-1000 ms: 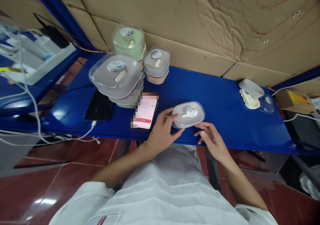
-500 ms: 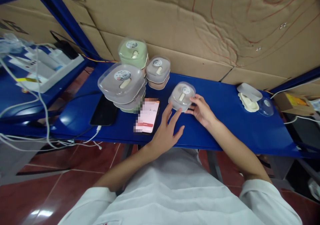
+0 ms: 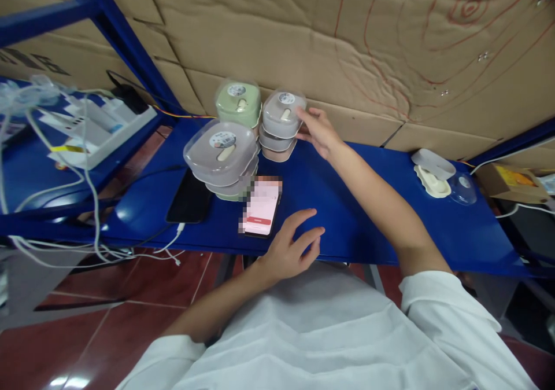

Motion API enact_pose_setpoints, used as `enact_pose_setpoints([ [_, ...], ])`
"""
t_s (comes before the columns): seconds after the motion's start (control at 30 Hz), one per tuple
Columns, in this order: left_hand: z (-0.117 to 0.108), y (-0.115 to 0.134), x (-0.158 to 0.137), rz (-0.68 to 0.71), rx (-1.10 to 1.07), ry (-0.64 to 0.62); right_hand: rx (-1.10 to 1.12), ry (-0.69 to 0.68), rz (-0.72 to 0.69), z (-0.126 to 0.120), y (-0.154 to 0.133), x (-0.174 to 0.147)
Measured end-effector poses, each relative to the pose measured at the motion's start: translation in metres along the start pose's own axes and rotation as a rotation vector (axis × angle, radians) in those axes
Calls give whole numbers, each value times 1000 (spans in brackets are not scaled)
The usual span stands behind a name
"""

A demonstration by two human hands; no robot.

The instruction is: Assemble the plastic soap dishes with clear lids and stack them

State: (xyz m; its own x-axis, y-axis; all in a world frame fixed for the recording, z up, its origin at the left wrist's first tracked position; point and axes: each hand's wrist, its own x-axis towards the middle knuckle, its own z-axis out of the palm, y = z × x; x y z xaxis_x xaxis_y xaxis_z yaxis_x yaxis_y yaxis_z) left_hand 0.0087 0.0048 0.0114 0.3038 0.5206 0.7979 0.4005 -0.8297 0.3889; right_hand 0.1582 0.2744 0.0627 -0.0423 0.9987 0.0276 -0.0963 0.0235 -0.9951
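Observation:
My right hand grips the right side of a small grey food container with a clear lid and a round label. This container sits on top of a stack, above another grey one and a pinkish one. My left hand hovers near the table's front edge, fingers apart and holding nothing. Just left of it lies a lit phone. A larger grey container is stacked over a green one at the left, and a green container stands behind it.
A dark phone or tablet with a white cable lies left on the blue table. Opened container parts rest at the right, near a small cardboard box. Cardboard lines the back. Cables and a white tray are at far left.
My right hand has carried the small grey container back and left onto the small stack. My left hand has come off it and drawn slightly toward the front edge.

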Motion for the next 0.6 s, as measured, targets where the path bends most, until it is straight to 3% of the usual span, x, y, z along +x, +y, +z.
enact_pose_setpoints([
  [0.1,-2,1,1,-1,7,-13,-43,-28,-17,-12,6,-1],
  [0.17,-2,2,1,-4,1,-25,-132,16,-42,-35,6,-12],
  [0.23,-1,2,0,-4,-11,-54,-339,110,-111,-75,6,-35],
  [0.33,1,1,-1,5,-27,-133,-928,271,-200,-155,9,-94],
  [0.47,4,-1,-2,46,-42,-218,-1433,530,37,-254,18,-182],
  [0.53,4,-1,-3,45,-43,-240,-1510,653,170,-284,21,-210],
  [0.6,5,-2,-3,27,-37,-266,-1498,704,257,-296,21,-224],
])
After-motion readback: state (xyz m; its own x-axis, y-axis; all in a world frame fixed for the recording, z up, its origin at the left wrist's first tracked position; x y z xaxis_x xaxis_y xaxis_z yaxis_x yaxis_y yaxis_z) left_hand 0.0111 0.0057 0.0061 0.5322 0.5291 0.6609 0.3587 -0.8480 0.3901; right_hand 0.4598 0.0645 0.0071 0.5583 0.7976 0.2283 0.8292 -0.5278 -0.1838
